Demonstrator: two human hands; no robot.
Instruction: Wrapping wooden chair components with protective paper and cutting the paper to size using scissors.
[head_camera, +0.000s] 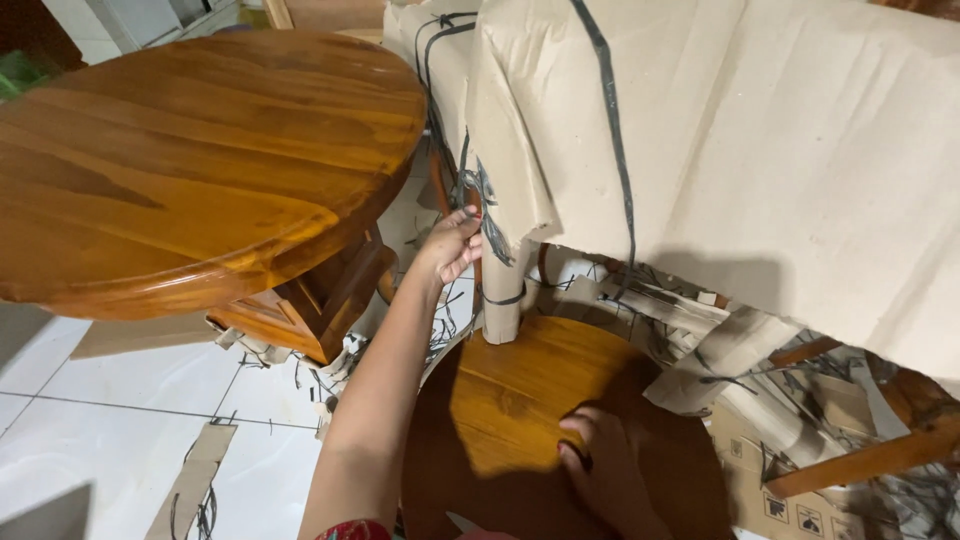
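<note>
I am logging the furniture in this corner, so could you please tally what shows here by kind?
Bare round wooden tabletops: 2, the large one and the small one
Paper-wrapped pieces tied with dark straps: 1
Printed cardboard boxes: 1
Hands: 2, left hand and right hand
Total: 6

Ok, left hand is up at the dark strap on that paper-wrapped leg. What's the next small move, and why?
Probably pull the strap away from the wrapped leg with the left hand. Its fingers sit right at the tangle where the bands cross, and the brown paper is bound there. The right hand rests on the round wooden top below and holds nothing that I can see.
</note>
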